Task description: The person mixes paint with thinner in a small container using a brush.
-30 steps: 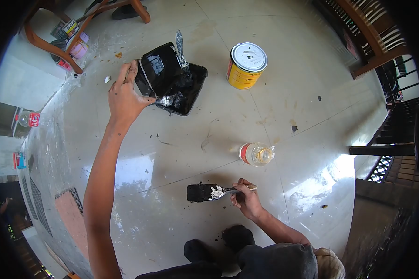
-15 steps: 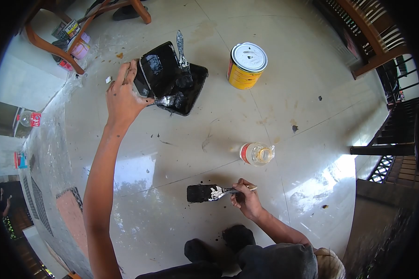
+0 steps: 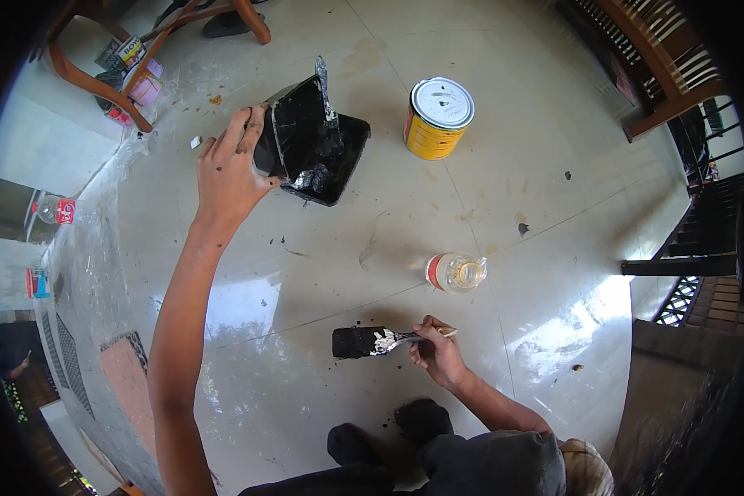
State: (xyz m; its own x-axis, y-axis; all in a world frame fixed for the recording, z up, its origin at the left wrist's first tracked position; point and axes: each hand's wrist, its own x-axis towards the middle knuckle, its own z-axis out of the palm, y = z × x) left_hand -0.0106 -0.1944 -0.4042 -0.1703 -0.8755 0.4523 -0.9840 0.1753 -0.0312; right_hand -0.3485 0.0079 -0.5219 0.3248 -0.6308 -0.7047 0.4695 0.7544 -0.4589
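Note:
My left hand (image 3: pixel 233 172) is closed around the side of a black box-like container (image 3: pixel 293 128), tilted up with its inner face toward the right. Beneath and beside it lies a shallow black tray (image 3: pixel 351 157), its inside wet and shiny black. A brush with a paint-smeared handle (image 3: pixel 321 81) leans upright there, its bristle end down in the tray. In my right hand (image 3: pixel 437 353) is a wide paintbrush (image 3: pixel 362 341), held by the handle low over the floor. Its bristles are coated black and point left; silvery white smears cover the ferrule.
A yellow paint can (image 3: pixel 438 120) with a white lid stands right of the tray. A clear bottle (image 3: pixel 456 273) is near my right hand. Wooden furniture legs (image 3: pixel 66 70) and several small cans are at the upper left. Dark spots dot the tiled floor (image 3: pixel 405 223).
My left hand has moved slightly right and tipped the black container further upright over the tray. The right hand and its paintbrush have barely moved.

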